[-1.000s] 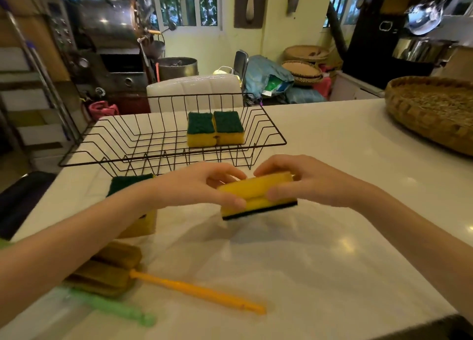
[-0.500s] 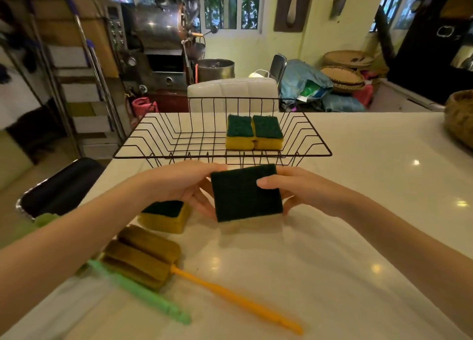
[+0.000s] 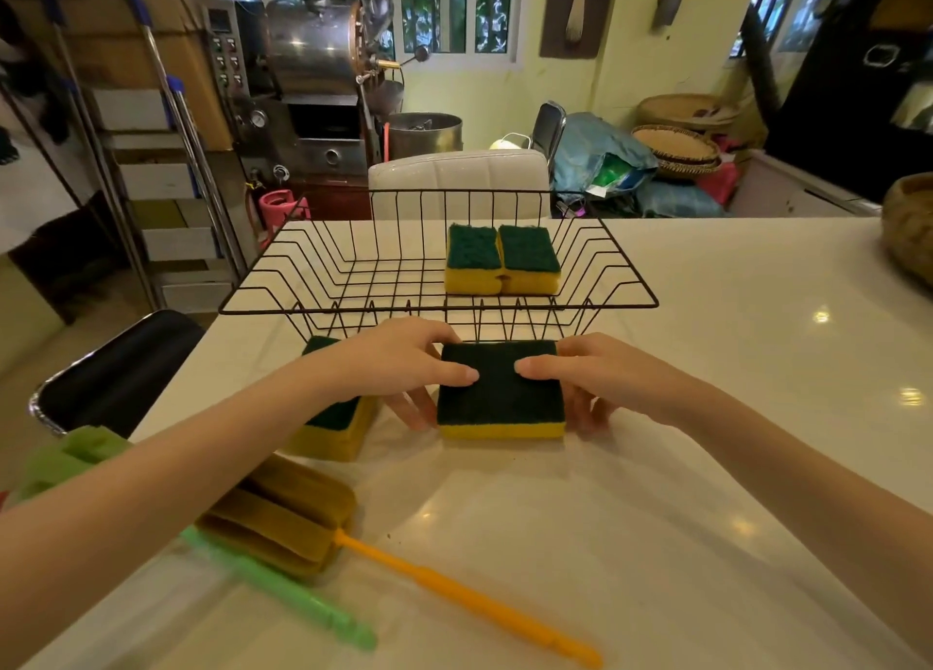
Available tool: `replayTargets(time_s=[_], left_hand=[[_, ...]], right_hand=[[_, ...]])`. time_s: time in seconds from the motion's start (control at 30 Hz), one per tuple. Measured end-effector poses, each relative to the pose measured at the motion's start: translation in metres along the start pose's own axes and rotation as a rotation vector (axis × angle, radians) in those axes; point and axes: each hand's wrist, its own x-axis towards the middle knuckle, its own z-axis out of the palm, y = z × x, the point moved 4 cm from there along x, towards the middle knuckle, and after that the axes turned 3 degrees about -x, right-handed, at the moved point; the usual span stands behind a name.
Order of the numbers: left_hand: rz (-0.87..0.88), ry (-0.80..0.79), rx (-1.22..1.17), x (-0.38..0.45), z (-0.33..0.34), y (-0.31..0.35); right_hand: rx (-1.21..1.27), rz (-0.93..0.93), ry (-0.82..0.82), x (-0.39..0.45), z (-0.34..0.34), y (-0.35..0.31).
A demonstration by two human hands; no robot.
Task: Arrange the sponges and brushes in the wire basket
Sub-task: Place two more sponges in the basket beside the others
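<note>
A yellow sponge with a dark green scouring side up (image 3: 501, 392) lies flat just in front of the black wire basket (image 3: 439, 306). My left hand (image 3: 404, 361) grips its left edge and my right hand (image 3: 580, 376) its right edge, thumbs on top. Two more green-topped sponges (image 3: 502, 258) lie side by side inside the basket at its right. Another sponge (image 3: 335, 427) sits on the table under my left wrist, partly hidden. An orange-handled brush with a brown sponge head (image 3: 288, 518) and a green-handled brush (image 3: 282, 588) lie at the near left.
The white table (image 3: 707, 341) stretches to the right. A woven basket (image 3: 909, 225) stands at the far right edge. A black chair (image 3: 116, 366) is beside the table's left edge, and a white chair back (image 3: 459, 185) stands behind the wire basket.
Both hands turned the sponge from yellow side up to green side up, then lowered it flat in front of the basket. The view shifted left.
</note>
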Motion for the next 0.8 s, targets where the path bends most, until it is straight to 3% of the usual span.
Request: replayTargets(time_s=[0.33,0.47,0.63,0.8], left_hand=[[0.093,0.101,0.167,-0.001,0.006,0.008],[0.193,0.114,0.397,-0.019,-0.011,0.011],[0.316,-0.074,0.519,-0.051,-0.031,0.006],[0.279,0.005,0.615,-0.047,-0.046,-0.024]], right_hand=[[-0.349,-0.213,0.167,-0.006,-0.015,-0.016],[-0.436,-0.390,0.118,-0.012,-0.009,-0.029],[-0.441,-0.532,-0.017,-0.019,0.005,-0.041],[-0.506,-0.575,-0.122,-0.018,0.015,-0.048]])
